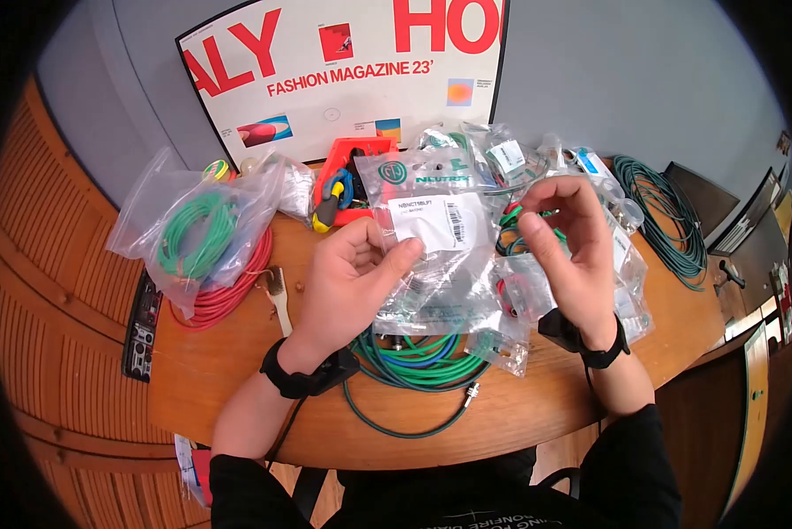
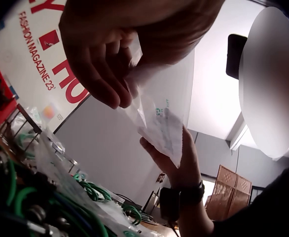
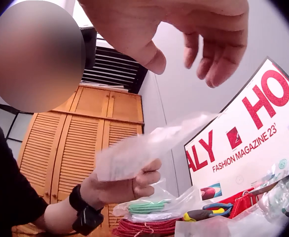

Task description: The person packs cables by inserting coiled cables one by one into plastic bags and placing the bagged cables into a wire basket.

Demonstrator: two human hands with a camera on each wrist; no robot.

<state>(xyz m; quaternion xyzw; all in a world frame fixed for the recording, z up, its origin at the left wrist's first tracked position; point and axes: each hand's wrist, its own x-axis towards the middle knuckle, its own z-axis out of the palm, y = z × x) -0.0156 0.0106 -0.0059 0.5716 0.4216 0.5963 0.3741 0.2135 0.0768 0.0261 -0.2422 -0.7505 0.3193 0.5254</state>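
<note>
My left hand (image 1: pixel 347 278) pinches a clear plastic bag (image 1: pixel 444 284) by its left side, with the thumb over the front. The bag hangs upright above the table and carries green print along its top and a white barcode label (image 1: pixel 431 220). To the right of the bag, my right hand (image 1: pixel 581 260) is raised with its fingers loosely bent and nothing between them. In the right wrist view, a gap shows between the thumb and fingers of that hand. Below the bag lies a coil of green and blue cable (image 1: pixel 422 366) with a metal connector (image 1: pixel 472 395) at one end.
At the left, a bag of green cable (image 1: pixel 197 234) lies over red cable (image 1: pixel 215 304), near a brush (image 1: pixel 278 295). A red bin (image 1: pixel 360 152) with pliers (image 1: pixel 330 203) stands behind. Bagged parts (image 1: pixel 620 256) and dark green cable (image 1: pixel 660 212) are at the right.
</note>
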